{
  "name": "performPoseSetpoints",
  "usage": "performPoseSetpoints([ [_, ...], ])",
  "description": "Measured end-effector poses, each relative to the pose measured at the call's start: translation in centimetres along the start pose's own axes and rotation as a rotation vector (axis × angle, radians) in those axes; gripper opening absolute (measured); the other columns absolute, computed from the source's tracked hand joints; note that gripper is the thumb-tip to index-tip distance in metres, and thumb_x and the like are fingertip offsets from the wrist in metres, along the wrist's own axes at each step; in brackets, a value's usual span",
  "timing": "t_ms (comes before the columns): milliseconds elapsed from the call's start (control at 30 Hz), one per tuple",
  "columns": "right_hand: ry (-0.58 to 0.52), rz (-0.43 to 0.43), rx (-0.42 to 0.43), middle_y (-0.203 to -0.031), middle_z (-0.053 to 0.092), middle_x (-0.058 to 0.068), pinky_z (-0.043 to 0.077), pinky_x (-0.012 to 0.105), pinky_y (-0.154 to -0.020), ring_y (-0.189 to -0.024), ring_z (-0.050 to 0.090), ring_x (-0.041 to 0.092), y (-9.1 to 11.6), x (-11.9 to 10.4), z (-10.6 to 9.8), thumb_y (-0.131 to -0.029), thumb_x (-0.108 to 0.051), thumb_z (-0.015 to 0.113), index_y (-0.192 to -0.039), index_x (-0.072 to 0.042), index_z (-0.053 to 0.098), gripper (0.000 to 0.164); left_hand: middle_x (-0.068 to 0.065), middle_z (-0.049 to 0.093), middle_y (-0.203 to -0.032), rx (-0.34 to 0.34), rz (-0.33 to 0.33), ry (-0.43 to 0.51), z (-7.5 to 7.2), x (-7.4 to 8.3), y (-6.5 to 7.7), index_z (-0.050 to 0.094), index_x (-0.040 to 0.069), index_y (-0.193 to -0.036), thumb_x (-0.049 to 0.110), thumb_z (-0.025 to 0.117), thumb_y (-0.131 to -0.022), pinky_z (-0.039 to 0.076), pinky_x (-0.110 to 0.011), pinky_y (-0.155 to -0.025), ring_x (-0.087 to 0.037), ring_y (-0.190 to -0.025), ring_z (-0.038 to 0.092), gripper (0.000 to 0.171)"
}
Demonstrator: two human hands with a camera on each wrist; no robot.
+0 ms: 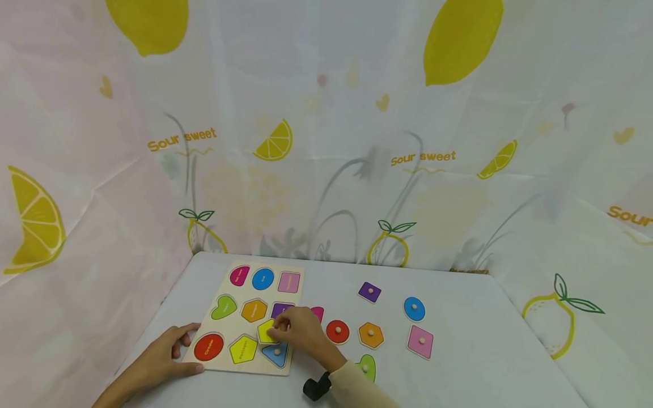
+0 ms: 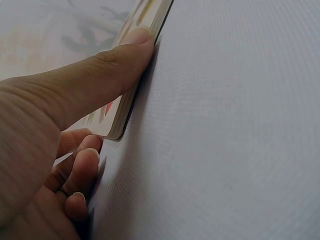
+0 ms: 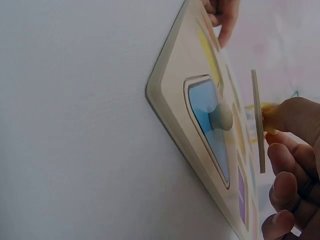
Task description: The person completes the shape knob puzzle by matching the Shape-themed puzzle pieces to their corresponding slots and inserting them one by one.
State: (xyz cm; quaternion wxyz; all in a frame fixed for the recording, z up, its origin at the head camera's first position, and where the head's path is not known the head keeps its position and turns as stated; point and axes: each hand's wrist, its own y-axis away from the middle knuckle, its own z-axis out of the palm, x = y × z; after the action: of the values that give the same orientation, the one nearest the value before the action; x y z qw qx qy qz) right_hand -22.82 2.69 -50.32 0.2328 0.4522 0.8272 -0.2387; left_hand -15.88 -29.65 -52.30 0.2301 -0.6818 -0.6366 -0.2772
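My right hand (image 1: 305, 334) pinches the knob of a yellow pentagon piece (image 1: 264, 331). In the right wrist view the piece (image 3: 258, 115) stands edge-on, raised over the wooden puzzle board (image 3: 167, 92). Close under it, a blue triangle piece (image 3: 202, 107) with a round knob sits in its slot. The yellow pentagon slot (image 1: 243, 349) lies just left of the held piece. With thumb on the front edge and fingers at the left side, my left hand (image 1: 162, 357) holds the board (image 1: 229, 328) by its near left corner.
Right of the board lie a purple piece (image 1: 366, 294), blue circle (image 1: 411, 313), pink piece (image 1: 425, 347), orange hexagon (image 1: 365, 340), red circle (image 1: 333, 338) and green piece (image 1: 370, 365). A magenta piece (image 1: 318, 312) shows partly behind my right hand. Lemon-printed cloth surrounds the white table (image 1: 454, 374).
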Motion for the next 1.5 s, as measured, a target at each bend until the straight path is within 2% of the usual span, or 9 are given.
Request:
performPoseSetpoints([
  [233, 0.013, -0.014, 0.004, -0.063, 0.053, -0.018, 0.041, 0.016, -0.055, -0.062, 0.046, -0.002, 0.0, -0.8, 0.9, -0.088, -0.032, 0.083, -0.085, -0.015, 0.080, 0.017, -0.004, 0.046, -0.098, 0.005, 0.005, 0.006, 0.1, 0.0, 0.2, 0.052, -0.004, -0.142, 0.035, 0.097, -0.066, 0.039, -0.025, -0.064, -0.015, -0.082, 0.042, 0.097],
  [467, 0.004, 0.009, -0.024, -0.061, 0.052, -0.017, 0.041, 0.017, -0.052, -0.061, 0.046, 0.000, 0.0, -1.6, 1.6, -0.088, -0.031, 0.083, -0.086, -0.015, 0.081, 0.016, -0.004, 0.045, -0.097, 0.011, 0.011, -0.003, 0.1, 0.0, 0.2, 0.053, -0.005, -0.141, 0.036, 0.098, -0.065, 0.037, -0.026, -0.063, -0.015, -0.080, 0.042, 0.098],
  [800, 0.020, -0.013, -0.065, -0.061, 0.053, -0.018, 0.042, 0.016, -0.053, -0.060, 0.047, -0.002, -0.3, -2.3, 2.8, -0.088, -0.033, 0.083, -0.084, -0.018, 0.079, 0.016, -0.004, 0.045, -0.096, 0.020, 0.067, 0.017, 0.2, -0.4, 0.4, 0.055, -0.006, -0.139, 0.034, 0.098, -0.065, 0.037, -0.026, -0.063, -0.011, -0.077, 0.041, 0.094],
  [1167, 0.100, -0.030, -0.096, -0.063, 0.052, -0.018, 0.039, 0.014, -0.056, -0.062, 0.045, -0.004, -0.6, -3.0, 3.3, -0.088, -0.037, 0.082, -0.082, -0.022, 0.078, 0.016, -0.004, 0.046, -0.098, 0.020, 0.050, 0.021, 0.2, -0.3, 0.4, 0.054, -0.004, -0.141, 0.034, 0.097, -0.066, 0.038, -0.025, -0.063, -0.013, -0.079, 0.042, 0.094],
  [1500, 0.114, 0.026, -0.112, -0.061, 0.052, -0.017, 0.039, 0.016, -0.058, -0.062, 0.046, -0.001, -0.7, -3.8, 4.1, -0.088, -0.038, 0.082, -0.081, -0.022, 0.077, 0.018, -0.004, 0.047, -0.098, 0.015, 0.040, 0.016, 0.0, 0.0, 0.4, 0.054, -0.003, -0.141, 0.036, 0.097, -0.066, 0.039, -0.025, -0.063, -0.014, -0.080, 0.043, 0.095],
])
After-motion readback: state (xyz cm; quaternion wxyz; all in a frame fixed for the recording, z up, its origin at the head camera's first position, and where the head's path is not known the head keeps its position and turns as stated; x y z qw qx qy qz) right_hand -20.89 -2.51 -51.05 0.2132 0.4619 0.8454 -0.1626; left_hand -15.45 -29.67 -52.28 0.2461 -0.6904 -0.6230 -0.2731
